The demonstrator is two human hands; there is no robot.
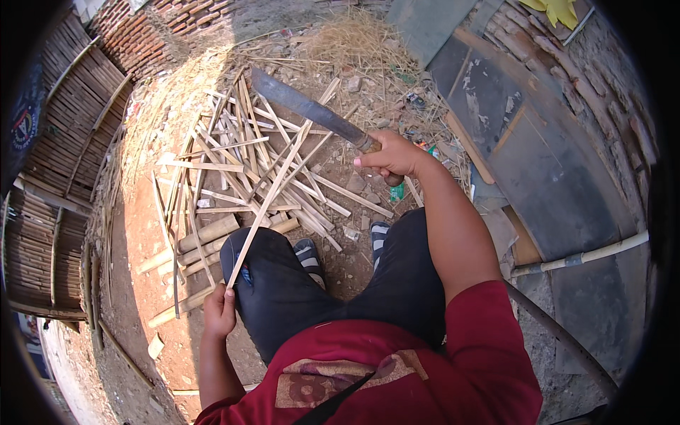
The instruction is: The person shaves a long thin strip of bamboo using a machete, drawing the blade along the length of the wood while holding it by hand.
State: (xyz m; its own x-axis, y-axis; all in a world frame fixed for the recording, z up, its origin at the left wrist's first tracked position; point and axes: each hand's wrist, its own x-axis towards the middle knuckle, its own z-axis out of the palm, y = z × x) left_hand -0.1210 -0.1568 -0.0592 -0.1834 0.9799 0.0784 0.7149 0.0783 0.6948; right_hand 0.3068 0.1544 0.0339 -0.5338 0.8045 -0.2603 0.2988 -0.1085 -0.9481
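My left hand (221,312) is closed round the near end of a long, pale bamboo strip (268,202). The strip slants up and away across my left knee, over the heap of split strips. In my right hand (394,154) is a machete (304,108), gripped by its wooden handle. Its broad dark blade points to the far left, above the heap and apart from the held strip. Many loose bamboo strips (234,134) lie crisscrossed on the ground beyond my knees.
Thicker bamboo poles (209,234) lie left of my left knee. A bamboo slat wall (78,92) stands at left, a brick wall (163,32) at the back. Dark boards (524,142) lean at right. Dry straw (361,39) and litter cover the far ground.
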